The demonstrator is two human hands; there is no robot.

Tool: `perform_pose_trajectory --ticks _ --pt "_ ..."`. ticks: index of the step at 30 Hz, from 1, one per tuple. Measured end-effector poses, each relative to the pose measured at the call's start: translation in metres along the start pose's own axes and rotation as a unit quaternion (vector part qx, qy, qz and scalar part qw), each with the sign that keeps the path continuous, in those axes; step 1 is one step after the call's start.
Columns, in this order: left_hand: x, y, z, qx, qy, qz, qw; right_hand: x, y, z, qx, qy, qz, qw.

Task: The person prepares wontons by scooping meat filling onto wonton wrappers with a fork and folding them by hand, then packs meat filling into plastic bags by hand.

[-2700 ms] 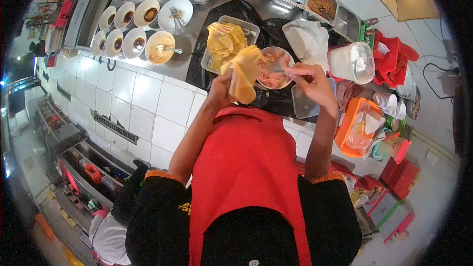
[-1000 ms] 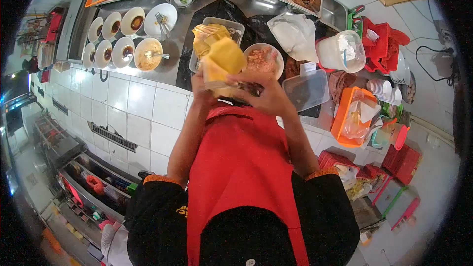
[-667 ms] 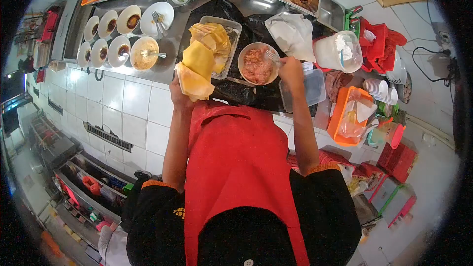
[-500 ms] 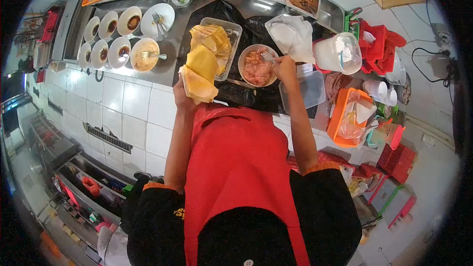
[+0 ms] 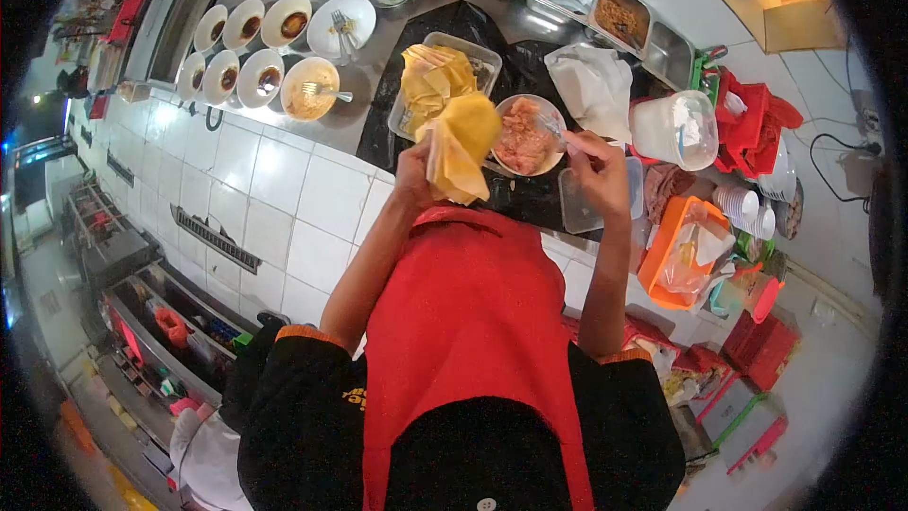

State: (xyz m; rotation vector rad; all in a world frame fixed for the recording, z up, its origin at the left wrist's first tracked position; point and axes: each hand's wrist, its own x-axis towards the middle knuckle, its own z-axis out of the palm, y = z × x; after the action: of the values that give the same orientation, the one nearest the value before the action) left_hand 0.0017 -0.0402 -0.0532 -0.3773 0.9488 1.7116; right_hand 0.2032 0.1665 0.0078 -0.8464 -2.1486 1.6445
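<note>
Yellow floppy sheets [image 5: 464,147], gripped by the left hand [image 5: 414,173], seemed best level. The right hand [image 5: 602,172] grasped a silver metal fork [image 5: 550,124], best loaded lightly.

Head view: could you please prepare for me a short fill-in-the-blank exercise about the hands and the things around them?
1. The held sheets are in the ____ hand.
2. The utensil at the meat is in the ____ hand.
3. The colour of the apron is ____.
4. The colour of the box beside the white cups is ____.

Missing words: left; right; red; orange.
</note>
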Motion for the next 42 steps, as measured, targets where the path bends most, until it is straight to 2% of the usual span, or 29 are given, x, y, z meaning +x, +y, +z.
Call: perform_pose_trajectory --ticks 1,2,3,4,5,6,9,12,14,15,16,18,19,20,24,30,31,33,34,35,36,38,39,41,42 --pt "-0.001 -0.003 0.004 -0.006 -0.064 -0.016 0.998 -0.004 -0.011 0.002 -0.018 0.042 -0.029 0.999" --pt "0.000 -0.005 0.010 -0.011 -0.130 -0.034 0.991 -0.007 -0.023 0.006 -0.020 0.063 -0.005 0.998" --pt "-0.001 -0.007 0.018 -0.012 -0.134 -0.036 0.990 -0.006 -0.022 0.012 -0.023 0.067 -0.005 0.997" --pt "-0.002 -0.008 0.026 -0.037 -0.165 -0.040 0.985 -0.004 -0.018 0.019 -0.090 0.116 -0.097 0.984" --pt "-0.004 -0.008 0.034 -0.062 -0.195 -0.044 0.978 -0.004 -0.017 0.025 -0.108 0.135 -0.138 0.975" --pt "-0.007 -0.007 0.043 -0.062 -0.197 -0.045 0.977 -0.004 -0.019 0.031 -0.127 0.155 -0.179 0.963" --pt "-0.010 -0.002 0.054 -0.021 -0.187 0.013 0.982 -0.006 -0.017 0.046 -0.147 0.185 -0.222 0.946" --pt "-0.007 0.000 0.050 -0.089 -0.207 0.041 0.973 -0.010 -0.015 0.033 -0.113 0.172 -0.200 0.958" --pt "-0.015 0.006 0.048 0.021 -0.153 0.083 0.985 -0.014 -0.024 0.016 -0.082 0.157 -0.177 0.968" --pt "-0.018 0.008 0.046 0.059 -0.133 0.096 0.985 -0.018 -0.030 0.006 0.000 0.107 -0.093 0.990" --pt "-0.020 0.007 0.042 0.198 -0.132 0.147 0.960 -0.020 -0.037 0.000 0.083 0.055 -0.007 0.995" --pt "-0.015 0.001 0.032 0.333 -0.134 0.191 0.914 -0.016 -0.054 -0.004 0.060 0.024 -0.012 0.998" --pt "-0.009 -0.005 0.026 0.208 -0.161 0.128 0.956 -0.012 -0.057 -0.005 0.037 -0.011 -0.019 0.999" --pt "-0.003 -0.010 0.019 0.079 -0.183 0.061 0.978 -0.006 -0.048 -0.005 0.022 0.000 -0.031 0.999" --pt "-0.012 -0.005 0.030 0.121 -0.169 0.088 0.974 0.014 -0.040 -0.011 0.045 -0.029 -0.031 0.998" --pt "-0.014 -0.001 0.030 0.002 -0.201 0.067 0.977 0.010 -0.075 0.000 0.035 0.005 -0.051 0.998" --pt "-0.012 0.002 0.030 -0.018 -0.275 0.055 0.960 0.009 -0.073 0.007 0.035 0.005 -0.051 0.998" --pt "-0.016 0.005 0.039 -0.038 -0.349 0.044 0.935 0.010 -0.061 0.021 0.019 0.049 -0.144 0.988" --pt "-0.035 0.011 0.067 0.015 -0.216 0.080 0.973 0.006 -0.059 0.025 0.023 0.049 -0.108 0.993" --pt "-0.045 0.015 0.081 0.068 -0.078 0.113 0.988 0.005 -0.054 0.027 0.024 0.048 -0.109 0.993" --pt "-0.041 0.015 0.074 0.069 -0.078 0.114 0.988 0.004 -0.048 0.029 0.023 0.058 -0.094 0.994" --pt "-0.026 0.015 0.055 -0.009 -0.155 0.092 0.984 0.003 -0.039 0.026 0.022 0.071 -0.078 0.994" --pt "-0.024 0.016 0.056 -0.008 -0.155 0.090 0.984 0.003 -0.034 0.018 0.027 0.047 -0.082 0.995" --pt "-0.022 0.018 0.055 -0.094 -0.214 0.080 0.969 0.000 -0.029 0.006 0.034 0.024 -0.087 0.995" --pt "-0.024 0.019 0.057 -0.094 -0.214 0.080 0.969 -0.002 -0.035 -0.002 0.092 0.019 -0.057 0.994"
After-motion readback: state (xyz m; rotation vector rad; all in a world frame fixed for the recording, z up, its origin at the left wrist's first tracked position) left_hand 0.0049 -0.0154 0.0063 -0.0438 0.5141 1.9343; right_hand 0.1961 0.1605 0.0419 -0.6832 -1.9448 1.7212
